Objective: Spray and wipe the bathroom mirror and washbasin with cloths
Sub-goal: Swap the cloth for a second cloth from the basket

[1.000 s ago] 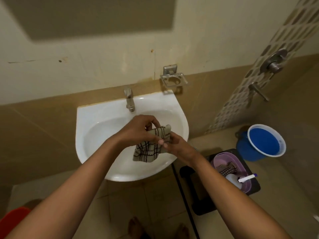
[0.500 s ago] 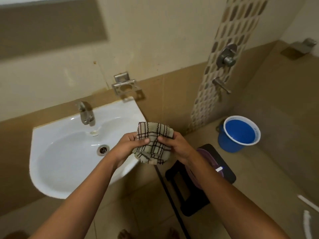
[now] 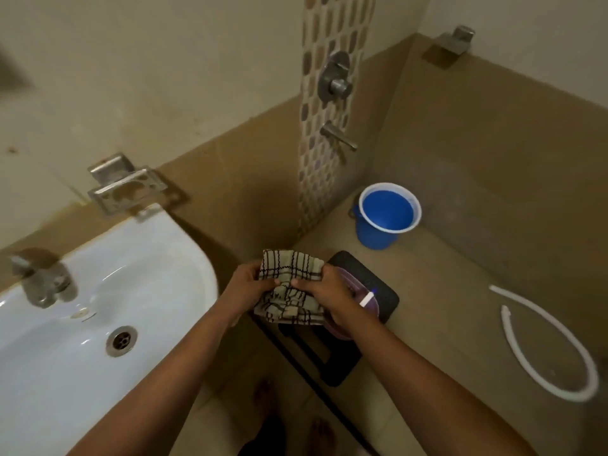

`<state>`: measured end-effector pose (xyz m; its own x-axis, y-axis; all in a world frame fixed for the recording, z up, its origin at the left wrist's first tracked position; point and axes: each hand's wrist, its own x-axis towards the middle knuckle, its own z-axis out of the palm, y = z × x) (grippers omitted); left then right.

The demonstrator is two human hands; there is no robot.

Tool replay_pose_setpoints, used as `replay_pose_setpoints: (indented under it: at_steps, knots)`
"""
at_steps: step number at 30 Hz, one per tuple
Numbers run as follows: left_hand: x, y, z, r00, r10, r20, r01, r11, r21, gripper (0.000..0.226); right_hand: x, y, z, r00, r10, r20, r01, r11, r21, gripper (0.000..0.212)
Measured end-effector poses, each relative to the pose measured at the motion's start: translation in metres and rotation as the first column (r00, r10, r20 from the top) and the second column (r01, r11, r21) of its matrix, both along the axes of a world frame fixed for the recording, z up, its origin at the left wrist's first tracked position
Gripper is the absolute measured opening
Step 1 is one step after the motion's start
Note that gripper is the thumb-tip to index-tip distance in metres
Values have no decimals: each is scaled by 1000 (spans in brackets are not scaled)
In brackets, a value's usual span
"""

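Now, the cloth: a checked cloth [image 3: 289, 284], beige with dark lines, bunched up and held in the air to the right of the washbasin, above the stool and the tub.
Left hand: the left hand [image 3: 250, 287] grips the cloth's left side, thumb on top and fingers curled under the fabric.
Right hand: the right hand [image 3: 324, 296] grips the cloth's right side, thumb pressed on the fabric close to the left thumb, fingers wrapped behind it.
Washbasin: the white washbasin [image 3: 158, 258] sits at the lower left against the wall, with a metal tap [image 3: 41, 279] at its back edge and a round metal drain [image 3: 121, 341] in the bowl.
Soap holder: a metal soap holder [image 3: 126, 189] is fixed to the wall just above the basin's far corner.
Stool: a black stool [image 3: 378, 291] stands on the floor under the hands; a purple tub [image 3: 362, 291] rests on it, partly hidden by the right hand, with a white-tipped object in it that is too hidden to name.
Bucket: a blue bucket [image 3: 388, 213] with a white rim stands in the far corner, well apart from the stool.
Wall fittings: a round shower valve [image 3: 335, 77] and a spout [image 3: 339, 134] sit on the pebble-patterned strip of tiles.
Floor: a white hose [image 3: 546, 340] lies curved at the right; bare feet [image 3: 320, 436] show at the bottom edge.
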<state>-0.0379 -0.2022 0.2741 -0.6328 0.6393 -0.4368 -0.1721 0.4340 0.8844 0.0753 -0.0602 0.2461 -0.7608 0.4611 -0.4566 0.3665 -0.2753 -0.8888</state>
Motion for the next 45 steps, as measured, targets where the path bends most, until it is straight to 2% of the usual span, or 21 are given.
replay_pose_setpoints:
  at_steps: [2,6,8,9,10,11,12,13,17,20,22,24,25,27,29,30,32,37,41,43,45]
  knots:
    - [-5,19,-17,984,-97,-153,84,993,-87,31,0,1,-15,990,-102,95,88,986,140,41]
    - [-4,49,-41,868,-265,-419,173,954,-245,36,-4,-1,-34,916,-273,294,124,890,440,44]
    - [2,62,-48,805,-327,-495,181,930,-319,37,-8,-3,-33,865,-339,369,140,871,471,43]
    - [6,69,-49,763,-371,-530,186,910,-370,37,-9,-4,-33,854,-351,384,176,889,422,43]
    - [8,75,-50,715,-417,-560,187,887,-422,34,-10,-2,-36,858,-362,365,261,918,297,43]
    - [10,79,-53,668,-468,-578,197,861,-469,31,-10,-1,-37,863,-374,340,365,927,92,47]
    - [11,82,-56,625,-506,-594,219,845,-489,27,-11,0,-40,862,-387,326,442,889,-115,53]
    - [14,85,-61,589,-540,-602,267,832,-486,26,-9,3,-48,857,-401,325,485,841,-241,63]
    - [31,88,-76,534,-679,-504,532,733,-424,26,-2,19,-68,833,-440,336,542,772,-333,65]
    - [35,93,-83,593,-698,-401,612,715,-339,18,1,30,-80,794,-506,338,599,746,-291,37]
    - [24,98,-86,753,-600,-270,560,800,-215,14,3,39,-87,764,-522,378,627,738,-248,25]
    - [5,106,-95,888,-444,-119,426,892,-150,17,7,45,-94,744,-550,379,660,695,-286,24]
    - [-5,110,-97,906,-418,-62,403,900,-164,26,7,48,-97,749,-558,356,660,678,-324,25]
    - [-15,122,-102,911,-381,155,406,894,-190,42,6,53,-106,764,-560,321,646,662,-380,26]
    - [-17,133,-110,880,-326,345,405,896,-184,29,2,56,-108,776,-559,291,630,664,-404,24]
    - [-18,137,-115,869,-323,374,412,891,-189,19,1,58,-111,777,-561,285,628,671,-394,22]
    - [-21,141,-127,856,-323,404,422,887,-186,15,-1,61,-121,786,-540,300,618,701,-356,16]
    - [-37,147,-160,871,-247,425,376,891,-253,31,-5,72,-150,827,-461,322,554,767,-324,9]
    - [-49,153,-179,906,-187,379,311,903,-297,23,-13,101,-172,837,-446,317,481,876,-39,9]
    - [-51,155,-186,923,-155,351,267,916,-299,19,-16,119,-180,875,-311,371,249,946,205,18]
    - [-52,155,-195,937,-123,328,227,927,-300,21,-20,136,-191,884,-110,454,-94,910,404,28]
